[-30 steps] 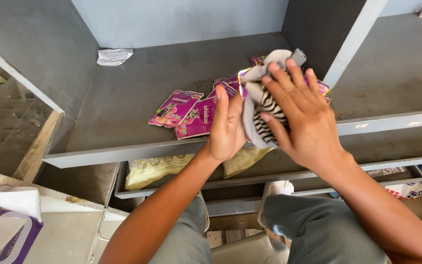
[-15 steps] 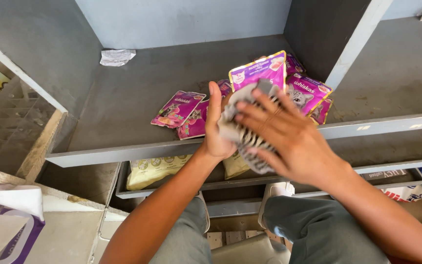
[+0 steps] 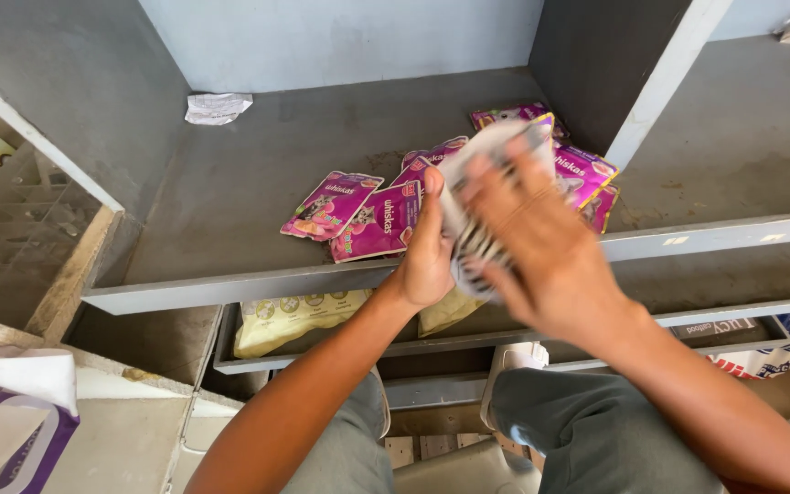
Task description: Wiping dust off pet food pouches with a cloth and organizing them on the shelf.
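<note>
Both hands work at the front edge of a grey shelf [image 3: 258, 192], and between them they hold a striped black-and-white cloth [image 3: 473, 242]. The left hand [image 3: 427, 252] stands edge-on with the palm turned inward and the thumb raised; its grip is pressed against the left side of the cloth, so that the cloth is backed from that side and kept from sliding. The right hand [image 3: 541, 242] lies over the cloth from above and from the right with the fingers spread wide; its outline is blurred by motion, so the exact contact of each fingertip cannot be told, but the open, flat grip covers most of the fabric rather than pinching a corner. Held this way, the cloth is bunched into a compact pad between two palms, a hold that suits pressing or rubbing more than carrying. The cloth sits just above the shelf lip, directly in front of a loose scatter of purple pouches [image 3: 372, 215]. Two of these lie flat and apart to the left of the hands; the others overlap in a pile behind the hands, against the dark upright divider [image 3: 596, 64], where the corner stops them sliding further. A crumpled white paper [image 3: 217, 107] lies well apart at the back left of the shelf. On the lower shelf, pale yellow bags [image 3: 290, 320] lie flat, partly hidden by the upper shelf edge.
</note>
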